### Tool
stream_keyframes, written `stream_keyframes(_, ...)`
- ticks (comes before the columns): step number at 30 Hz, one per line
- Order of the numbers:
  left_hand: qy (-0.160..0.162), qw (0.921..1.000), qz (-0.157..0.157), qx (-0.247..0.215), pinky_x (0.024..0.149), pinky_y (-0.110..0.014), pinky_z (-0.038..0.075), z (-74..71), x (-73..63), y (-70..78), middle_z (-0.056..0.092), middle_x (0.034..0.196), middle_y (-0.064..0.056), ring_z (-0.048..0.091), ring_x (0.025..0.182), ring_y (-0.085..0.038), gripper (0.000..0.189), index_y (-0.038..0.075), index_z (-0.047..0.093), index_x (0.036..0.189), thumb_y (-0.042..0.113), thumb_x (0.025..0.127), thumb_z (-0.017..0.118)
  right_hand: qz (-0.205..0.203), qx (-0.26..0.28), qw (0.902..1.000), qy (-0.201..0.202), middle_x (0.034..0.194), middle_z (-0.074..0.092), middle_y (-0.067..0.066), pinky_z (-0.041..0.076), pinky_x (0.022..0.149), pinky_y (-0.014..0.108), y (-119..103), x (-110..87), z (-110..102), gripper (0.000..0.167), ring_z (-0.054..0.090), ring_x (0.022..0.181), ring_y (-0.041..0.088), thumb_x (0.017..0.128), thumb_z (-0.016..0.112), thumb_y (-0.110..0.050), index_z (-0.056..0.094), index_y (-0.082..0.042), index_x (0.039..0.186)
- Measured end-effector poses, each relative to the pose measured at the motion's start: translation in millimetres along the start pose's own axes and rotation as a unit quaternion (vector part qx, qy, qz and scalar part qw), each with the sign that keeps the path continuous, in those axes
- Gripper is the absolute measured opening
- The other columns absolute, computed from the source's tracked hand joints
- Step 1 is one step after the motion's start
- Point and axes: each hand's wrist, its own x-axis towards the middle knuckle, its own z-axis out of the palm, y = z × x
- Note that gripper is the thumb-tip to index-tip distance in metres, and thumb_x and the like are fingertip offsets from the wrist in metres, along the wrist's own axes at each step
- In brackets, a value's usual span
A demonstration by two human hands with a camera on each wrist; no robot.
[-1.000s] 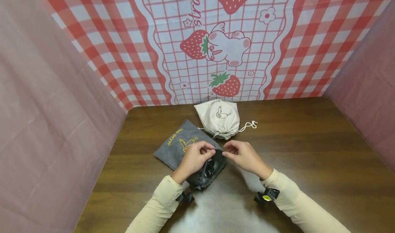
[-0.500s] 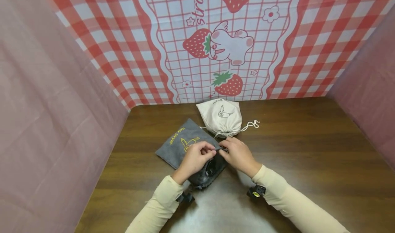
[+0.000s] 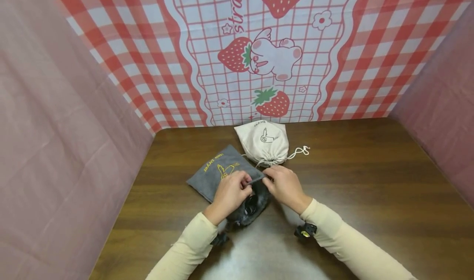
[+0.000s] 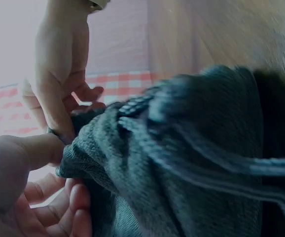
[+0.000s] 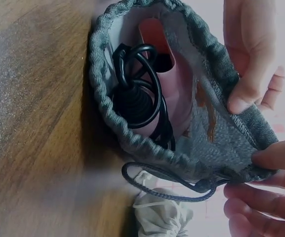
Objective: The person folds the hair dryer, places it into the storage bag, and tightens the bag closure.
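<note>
A grey drawstring bag (image 3: 205, 179), with a yellow "Hair Dryer" print, lies with its mouth toward the person. My left hand (image 3: 230, 194) pinches the upper rim between thumb and fingers. At the rim's right end, my right hand (image 3: 286, 186) pinches the cloth, and the edge runs taut between both hands. Inside the open mouth, the right wrist view reveals a pink hair dryer (image 5: 178, 91) with its black cord (image 5: 157, 98) bundled against it. A dark drawstring loop (image 5: 184, 198) hangs from the rim; two cord strands (image 4: 206, 183) trail across the bag in the left wrist view.
Behind the grey bag sits a cream drawstring bag (image 3: 262, 142), cinched, its white cord (image 3: 299, 151) lying to the right. Both bags are on a brown wooden table (image 3: 363, 169). A red-and-white checked cloth (image 3: 274, 66) with strawberries stands at the back, with pink curtains (image 3: 66, 127) at the sides.
My right hand has moved left onto the rim's corner and taken hold of it. My left hand has slid slightly left along the rim, and the edge between them is now stretched straighter.
</note>
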Motion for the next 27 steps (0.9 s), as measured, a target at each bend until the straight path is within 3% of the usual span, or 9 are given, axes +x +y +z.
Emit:
stream_keyframes(4,0.021,0.9991,0.008,0.037,0.061,-0.026,0.045,-1.7,-3.0,-0.5,0.061,0.072,0.005,0.057,0.065,-0.01,0.015,0.015,0.062,0.08,0.01,0.071,0.073,0.002,0.004,1.0,0.004,0.076,0.069,0.005,0.052,0.064,0.041,1,0.4,-1,0.006,0.067,0.072,0.026,0.075,0.073,-0.008,0.071,-0.008,0.081)
stream_keyframes(9,0.014,0.9987,0.004,0.049,0.06,-0.029,0.044,-5.0,-8.8,-0.4,0.057,0.073,0.004,0.055,0.065,-0.013,0.019,0.015,0.059,0.08,0.01,0.069,0.075,0.014,0.005,0.9999,0.004,0.08,0.071,0.006,0.053,0.065,0.042,2,0.9,-1,0.007,0.068,0.075,0.027,0.076,0.072,-0.007,0.072,-0.007,0.082)
stream_keyframes(14,0.009,0.9988,-0.02,0.043,0.059,-0.027,0.042,-10.4,-17.1,-1.2,0.055,0.073,0.005,0.052,0.063,-0.011,0.02,0.016,0.057,0.079,0.01,0.068,0.073,0.031,-0.003,0.9995,-0.006,0.08,0.07,0.005,0.052,0.062,0.043,4,-2.3,-1,0.006,0.068,0.073,0.026,0.075,0.073,-0.008,0.07,-0.009,0.08)
stream_keyframes(20,0.021,0.9989,-0.026,0.032,0.059,-0.026,0.041,-17.9,-25.0,0.2,0.055,0.074,0.006,0.051,0.063,-0.009,0.02,0.017,0.057,0.078,0.01,0.067,0.072,0.073,-0.022,0.9969,-0.022,0.073,0.063,0.001,0.048,0.053,0.043,9,-5.6,1,0.012,0.062,0.062,0.028,0.072,0.072,-0.01,0.061,-0.013,0.075)
stream_keyframes(27,0.013,0.9978,-0.051,0.04,0.059,-0.027,0.041,-19.3,-37.0,-9.1,0.055,0.075,0.004,0.053,0.064,-0.012,0.02,0.016,0.057,0.079,0.008,0.066,0.07,0.112,-0.014,0.9932,-0.028,0.081,0.068,0.004,0.049,0.055,0.046,13,-8.9,4,0.008,0.065,0.067,0.032,0.076,0.069,-0.01,0.064,-0.012,0.082)
